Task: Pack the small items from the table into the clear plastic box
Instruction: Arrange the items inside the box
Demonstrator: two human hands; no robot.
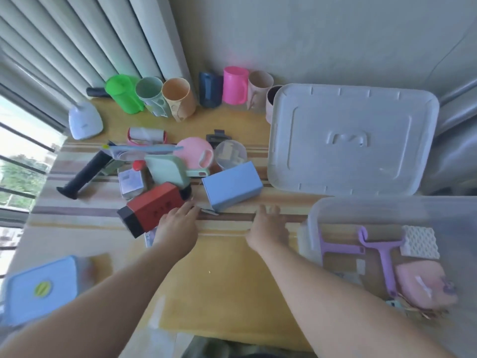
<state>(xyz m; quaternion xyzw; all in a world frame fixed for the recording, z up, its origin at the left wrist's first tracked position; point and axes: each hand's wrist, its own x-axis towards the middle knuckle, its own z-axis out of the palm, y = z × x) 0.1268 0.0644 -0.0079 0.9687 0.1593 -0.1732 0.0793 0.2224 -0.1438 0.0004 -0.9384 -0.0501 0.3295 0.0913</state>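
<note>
A: Where's the clear plastic box?

B: Near right on the bench, lid off and parked behind it, so the opening is free. Purple roller, white sponge and pink pouch are already inside.

A: Hands?

B: Both empty. Left hand is spread flat by the red box; right hand is open on the cloth near the blue box — likely next picks, being nearest. The pile beyond is unpacked.
</note>
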